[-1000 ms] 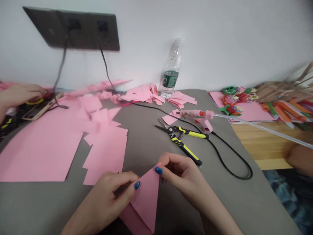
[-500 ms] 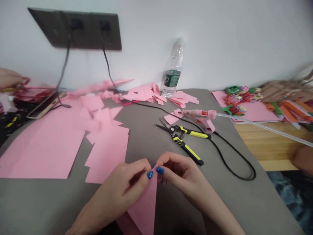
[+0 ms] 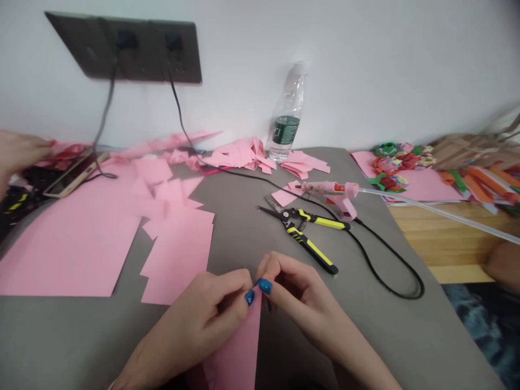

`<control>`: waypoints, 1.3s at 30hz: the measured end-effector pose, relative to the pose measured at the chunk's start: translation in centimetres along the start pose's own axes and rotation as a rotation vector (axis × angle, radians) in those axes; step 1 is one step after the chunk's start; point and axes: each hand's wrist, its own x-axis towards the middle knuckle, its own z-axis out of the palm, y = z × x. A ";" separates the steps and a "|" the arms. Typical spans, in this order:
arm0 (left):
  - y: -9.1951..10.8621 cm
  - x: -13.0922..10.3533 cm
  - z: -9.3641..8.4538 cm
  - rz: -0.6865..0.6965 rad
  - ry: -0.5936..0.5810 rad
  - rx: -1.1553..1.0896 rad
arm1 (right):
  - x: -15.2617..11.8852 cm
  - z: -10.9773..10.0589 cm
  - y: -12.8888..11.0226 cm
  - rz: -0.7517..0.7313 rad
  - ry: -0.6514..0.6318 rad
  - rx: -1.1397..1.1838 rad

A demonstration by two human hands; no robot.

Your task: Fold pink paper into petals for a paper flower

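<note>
A strip of pink paper [image 3: 239, 349] hangs down towards me from my fingertips. My left hand [image 3: 203, 319] pinches its top edge between thumb and forefinger. Right beside it, my right hand [image 3: 304, 303] grips the paper's top corner, the thumb pressed against the fingers. Both thumbs meet almost nail to nail, and the corner between them is mostly hidden. Just beyond my right hand lie yellow-and-black snips [image 3: 303, 233], jaws apart. A pink glue gun [image 3: 333, 195] with a long clear glue stick [image 3: 434, 208] rests behind them.
Pink sheets [image 3: 69, 244] and cut pieces [image 3: 182, 254] cover the left side. Paper scraps [image 3: 239, 154] and a water bottle [image 3: 286, 124] stand along the wall. A phone [image 3: 75, 173] lies near another person's hand [image 3: 20, 151]. Paper flowers [image 3: 400, 162] sit at the right; a black cord [image 3: 260, 177] crosses the table.
My thumbs have shifted slightly at the paper's top corner, and its lower part has swung a little. At the far left, the other person's hand has moved lower and further in.
</note>
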 end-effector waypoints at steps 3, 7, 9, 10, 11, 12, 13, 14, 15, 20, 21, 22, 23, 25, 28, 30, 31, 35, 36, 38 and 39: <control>0.0 -0.1 -0.2 -0.004 -0.016 -0.027 | 0.0 -0.3 -0.1 0.031 -0.059 0.043; 0.0 0.0 -0.2 -0.004 -0.021 -0.057 | -0.3 -0.5 -0.2 0.045 -0.053 0.013; 0.0 0.0 -0.2 0.002 -0.027 -0.065 | -0.4 -0.3 -0.3 0.026 -0.030 -0.054; 0.1 0.0 -0.2 0.006 -0.029 -0.062 | -0.4 -0.2 -0.3 0.002 -0.011 -0.098; 0.1 0.0 -0.2 0.011 -0.032 -0.058 | -0.4 0.1 -0.2 -0.029 0.015 -0.148; 0.1 0.0 -0.1 0.013 -0.031 -0.050 | -0.4 0.3 -0.2 -0.067 0.045 -0.196; 0.1 0.0 -0.1 0.015 -0.028 -0.041 | -0.3 0.5 -0.1 -0.103 0.076 -0.240; 0.1 0.0 -0.1 0.018 -0.019 -0.032 | -0.3 0.7 0.1 -0.133 0.105 -0.275; 0.0 0.0 0.0 0.019 -0.010 -0.024 | -0.2 0.8 0.2 -0.151 0.128 -0.296; -0.2 -0.2 -0.1 0.031 0.008 -0.028 | -0.4 0.5 0.6 -0.102 0.126 -0.191; -0.2 -0.2 -0.1 0.029 0.008 -0.034 | -0.5 0.3 0.5 -0.097 0.102 -0.167; -0.2 -0.2 -0.2 0.028 0.012 -0.040 | -0.6 0.3 0.3 -0.095 0.077 -0.154; -0.2 -0.1 -0.2 0.024 0.016 -0.047 | -0.7 0.2 0.2 -0.094 0.054 -0.152; -0.2 0.0 -0.2 0.020 0.016 -0.060 | -0.9 0.3 -0.1 -0.094 0.027 -0.170; -0.1 0.2 0.0 0.015 0.007 -0.065 | -0.8 0.7 0.1 -0.110 0.045 -0.213; -0.1 0.2 0.0 0.017 -0.006 -0.051 | -0.5 0.7 0.4 -0.127 0.090 -0.208; -0.2 0.2 0.0 0.019 -0.009 -0.045 | -0.3 0.6 0.6 -0.137 0.125 -0.186; -0.5 -0.1 -0.1 0.030 0.041 -0.055 | 0.3 -0.3 1.1 -0.134 0.249 -0.078; -0.6 -0.2 -0.1 0.032 0.062 -0.062 | 0.4 -0.5 1.1 -0.120 0.246 -0.065; -0.7 -0.2 -0.2 0.033 0.095 -0.069 | 0.3 -0.6 1.1 -0.090 0.204 -0.049; -0.7 -0.2 -0.1 0.038 0.107 -0.071 | 0.1 -0.5 1.0 -0.081 0.171 -0.044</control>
